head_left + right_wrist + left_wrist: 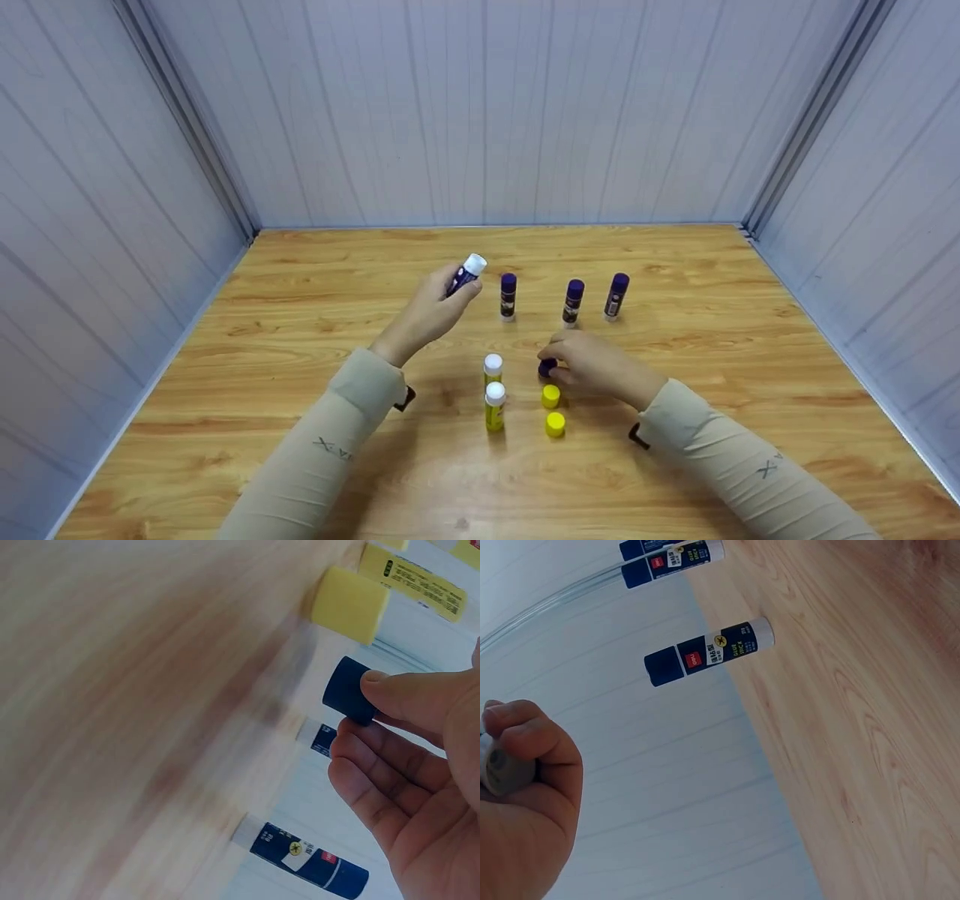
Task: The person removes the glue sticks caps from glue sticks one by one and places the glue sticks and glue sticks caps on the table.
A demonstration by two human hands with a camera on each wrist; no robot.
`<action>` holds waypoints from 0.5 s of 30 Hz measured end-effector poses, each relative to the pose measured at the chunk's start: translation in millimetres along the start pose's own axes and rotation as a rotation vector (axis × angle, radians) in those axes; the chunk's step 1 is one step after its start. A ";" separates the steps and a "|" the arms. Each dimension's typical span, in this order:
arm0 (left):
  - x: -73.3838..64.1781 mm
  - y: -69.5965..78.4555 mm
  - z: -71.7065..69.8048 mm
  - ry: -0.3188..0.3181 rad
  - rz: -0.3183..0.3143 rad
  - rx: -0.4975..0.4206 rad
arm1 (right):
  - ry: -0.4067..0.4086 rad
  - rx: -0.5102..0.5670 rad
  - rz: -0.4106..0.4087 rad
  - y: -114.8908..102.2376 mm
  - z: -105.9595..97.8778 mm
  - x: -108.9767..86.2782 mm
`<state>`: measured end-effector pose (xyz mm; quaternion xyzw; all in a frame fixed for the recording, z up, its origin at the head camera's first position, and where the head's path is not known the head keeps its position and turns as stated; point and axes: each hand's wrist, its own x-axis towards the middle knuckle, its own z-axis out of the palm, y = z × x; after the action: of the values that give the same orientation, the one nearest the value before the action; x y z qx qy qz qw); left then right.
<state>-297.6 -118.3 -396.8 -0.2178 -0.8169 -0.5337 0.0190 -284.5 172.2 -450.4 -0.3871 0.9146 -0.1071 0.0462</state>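
My left hand (429, 313) grips a dark blue glue stick (463, 277) with its white end uncovered and tilted up, raised over the table. In the left wrist view, the curled fingers (536, 739) hide most of that stick. My right hand (600, 366) pinches a dark blue cap (347, 690) between thumb and fingers, low over the table. Just nearer than this hand are two yellow caps, a farther one (550, 396) and a nearer one (555, 424). To their left, two yellow glue sticks stand upright with white tops, one (494, 417) in front of the other (493, 367).
Farther back three capped dark blue glue sticks stand upright: a left one (508, 298), a middle one (572, 304) and a right one (616, 298). The wooden table (300, 300) meets pale panel walls (517, 112) at the back and on both sides.
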 end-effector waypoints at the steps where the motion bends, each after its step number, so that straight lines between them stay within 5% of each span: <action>1: -0.2 -0.4 0.1 -0.005 0.003 -0.015 | -0.008 0.002 0.007 0.2 0.7 0.6; 9: -2.0 -1.4 0.7 -0.052 -0.007 -0.176 | -0.056 0.036 0.065 -1.0 2.8 -0.1; 15: -2.9 -2.7 2.1 -0.071 -0.018 -0.190 | -0.056 0.024 0.039 0.8 6.4 1.6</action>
<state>-295.6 -118.3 -400.8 -0.2299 -0.7646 -0.6011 -0.0354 -285.1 170.6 -456.8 -0.3714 0.9190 -0.1062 0.0787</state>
